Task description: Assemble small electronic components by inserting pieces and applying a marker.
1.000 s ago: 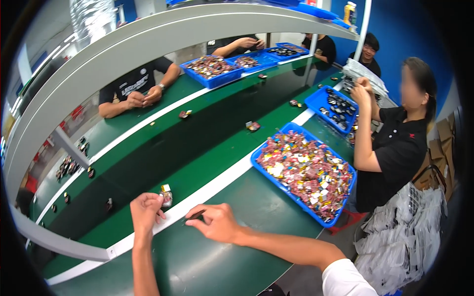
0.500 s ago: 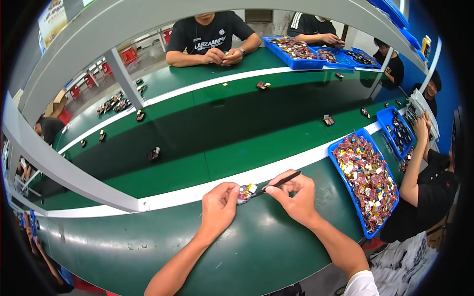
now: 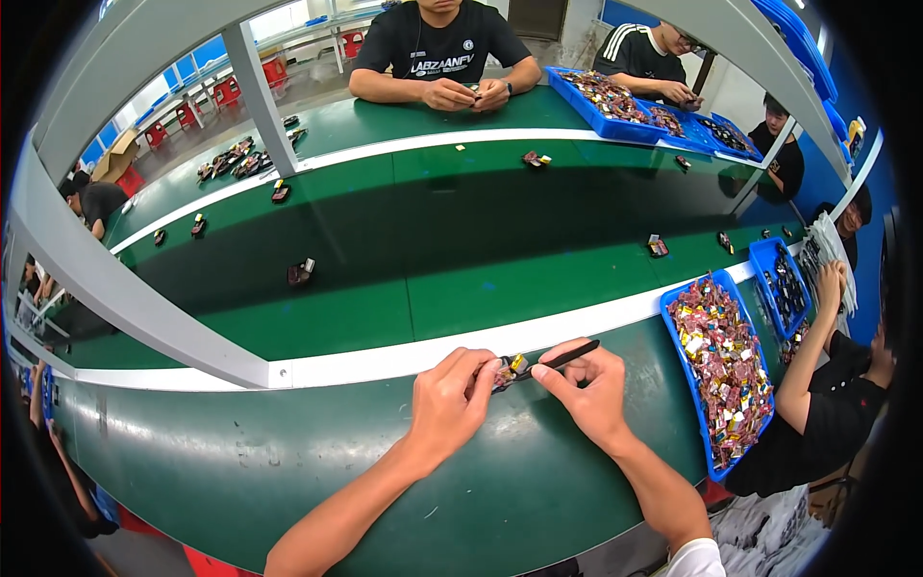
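Observation:
My left hand (image 3: 450, 402) pinches a small electronic part (image 3: 502, 373), dark with reddish and yellow bits, between thumb and fingertips just above the near bench edge. In my right hand (image 3: 588, 392) is a slim black tweezer-like tool (image 3: 574, 354), gripped like a pen. Its tip points left and meets or nearly meets the part; the exact contact is too small to tell. Right of my right hand stands a blue tray (image 3: 709, 460) heaped with similar reddish, white and yellow pieces (image 3: 716, 370).
Beyond a white rail (image 3: 336, 365) runs a green conveyor belt (image 3: 365, 313) carrying scattered dark parts, one (image 3: 300, 272) at centre left. A grey frame post (image 3: 144, 298) curves up at left. Co-workers sit opposite and at right, near more blue trays (image 3: 781, 288).
Both hands with the part and the tool appear slightly farther right. The part looks tilted differently in my left fingers. The whole view has shifted, bringing more of the opposite worker into sight.

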A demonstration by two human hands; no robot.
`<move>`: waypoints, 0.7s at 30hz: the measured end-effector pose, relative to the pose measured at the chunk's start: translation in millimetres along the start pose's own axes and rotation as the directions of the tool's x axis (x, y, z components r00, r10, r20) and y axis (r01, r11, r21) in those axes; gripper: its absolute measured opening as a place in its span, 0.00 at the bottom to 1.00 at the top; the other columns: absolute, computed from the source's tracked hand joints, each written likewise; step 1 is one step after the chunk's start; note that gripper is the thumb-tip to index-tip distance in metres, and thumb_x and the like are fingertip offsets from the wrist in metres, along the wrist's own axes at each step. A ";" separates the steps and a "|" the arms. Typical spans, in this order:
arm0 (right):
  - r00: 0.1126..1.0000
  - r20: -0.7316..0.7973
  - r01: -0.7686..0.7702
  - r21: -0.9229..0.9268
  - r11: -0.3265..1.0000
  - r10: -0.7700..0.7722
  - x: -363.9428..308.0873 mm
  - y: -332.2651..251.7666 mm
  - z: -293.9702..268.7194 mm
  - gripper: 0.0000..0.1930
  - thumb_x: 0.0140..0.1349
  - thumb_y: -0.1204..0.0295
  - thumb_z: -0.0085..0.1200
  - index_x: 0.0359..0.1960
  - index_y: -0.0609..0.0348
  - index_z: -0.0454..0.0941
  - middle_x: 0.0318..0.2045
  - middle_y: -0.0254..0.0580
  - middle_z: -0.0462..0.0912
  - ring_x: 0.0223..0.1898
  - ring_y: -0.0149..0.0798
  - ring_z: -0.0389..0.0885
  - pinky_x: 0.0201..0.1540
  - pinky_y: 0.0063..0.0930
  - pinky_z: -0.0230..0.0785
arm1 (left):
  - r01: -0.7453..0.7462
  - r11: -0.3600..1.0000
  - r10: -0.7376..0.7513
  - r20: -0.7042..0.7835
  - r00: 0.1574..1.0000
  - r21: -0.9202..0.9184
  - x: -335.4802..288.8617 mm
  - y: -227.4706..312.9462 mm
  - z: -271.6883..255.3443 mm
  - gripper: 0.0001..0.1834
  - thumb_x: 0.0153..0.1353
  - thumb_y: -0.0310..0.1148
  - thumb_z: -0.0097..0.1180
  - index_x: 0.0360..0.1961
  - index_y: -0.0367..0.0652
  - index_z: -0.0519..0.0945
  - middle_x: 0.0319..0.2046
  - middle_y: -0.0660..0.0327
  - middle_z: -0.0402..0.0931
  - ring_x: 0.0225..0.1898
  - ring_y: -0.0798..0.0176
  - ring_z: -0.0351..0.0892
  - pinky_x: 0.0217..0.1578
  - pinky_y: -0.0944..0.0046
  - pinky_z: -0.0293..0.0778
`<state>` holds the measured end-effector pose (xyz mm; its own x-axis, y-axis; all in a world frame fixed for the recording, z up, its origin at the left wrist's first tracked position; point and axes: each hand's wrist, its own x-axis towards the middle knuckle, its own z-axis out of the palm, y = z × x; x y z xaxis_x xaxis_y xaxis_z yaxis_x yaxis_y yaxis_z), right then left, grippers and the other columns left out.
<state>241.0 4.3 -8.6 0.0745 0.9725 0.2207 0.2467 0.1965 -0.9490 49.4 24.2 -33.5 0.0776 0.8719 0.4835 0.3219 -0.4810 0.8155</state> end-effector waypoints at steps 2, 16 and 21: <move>1.000 0.002 -0.020 0.014 1.000 0.020 -0.4 0.3 0.7 0.07 0.57 0.80 0.69 0.36 0.65 0.82 0.22 0.26 0.79 0.17 0.13 0.62 0.19 0.13 0.50 | -0.009 1.000 0.010 0.016 1.000 -0.002 0.8 1.5 -1.2 0.03 0.63 0.22 0.61 0.36 0.33 0.84 0.23 0.59 0.78 0.17 0.71 0.68 0.19 0.68 0.63; 0.957 0.148 -0.280 0.267 0.922 0.248 3.4 -12.7 -3.6 0.05 0.61 0.84 0.64 0.37 0.66 0.82 0.26 0.30 0.83 0.23 0.13 0.67 0.24 0.10 0.55 | 0.127 0.987 -0.116 0.103 0.988 -0.103 -0.9 -8.0 -5.2 0.05 0.65 0.24 0.60 0.38 0.33 0.85 0.27 0.60 0.80 0.21 0.74 0.71 0.21 0.70 0.65; 0.974 0.152 -0.201 0.224 0.953 0.170 1.8 -0.2 -5.7 0.05 0.60 0.84 0.65 0.37 0.65 0.82 0.22 0.25 0.78 0.20 0.13 0.63 0.21 0.12 0.51 | 0.272 0.948 -0.238 0.198 0.951 -0.164 0.3 -6.2 -8.0 0.05 0.65 0.23 0.60 0.38 0.33 0.85 0.28 0.62 0.81 0.24 0.77 0.73 0.23 0.73 0.65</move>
<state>246.6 5.3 -6.7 -0.0323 0.9993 0.0194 0.0033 0.0196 -0.9998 39.9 26.7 -35.9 0.1840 0.9618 0.2027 0.1714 -0.2344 0.9569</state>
